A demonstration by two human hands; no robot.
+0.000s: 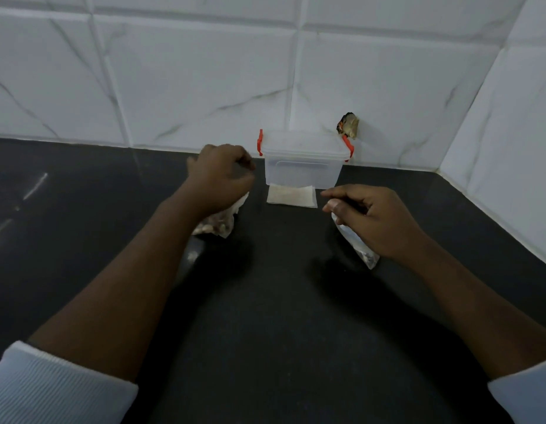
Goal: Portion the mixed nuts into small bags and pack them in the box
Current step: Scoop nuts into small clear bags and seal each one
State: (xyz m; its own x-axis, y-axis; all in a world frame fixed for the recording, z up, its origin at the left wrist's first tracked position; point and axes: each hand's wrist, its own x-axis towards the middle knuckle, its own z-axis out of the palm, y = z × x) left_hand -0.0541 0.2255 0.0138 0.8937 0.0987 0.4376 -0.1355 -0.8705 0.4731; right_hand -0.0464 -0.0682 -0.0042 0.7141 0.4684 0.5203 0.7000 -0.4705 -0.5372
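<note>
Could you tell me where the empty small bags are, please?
In the head view, the empty small bags lie flat on the counter, directly in front of the box, between the left hand and right hand.

The desk (280, 316) is black and faintly speckled, spreading beneath and on every side of the left fingers (245, 163) and the right fingers (334, 194). Pale streaks (36, 185) shine on it well to the left of the left fingers. Beyond both, a wall (189, 87) of white tiles with grey veins rises and turns a corner far right of the right fingers. A scorched patch (348, 126), dark with orange and tan bits, marks the wall above and beyond the right fingers.
</note>
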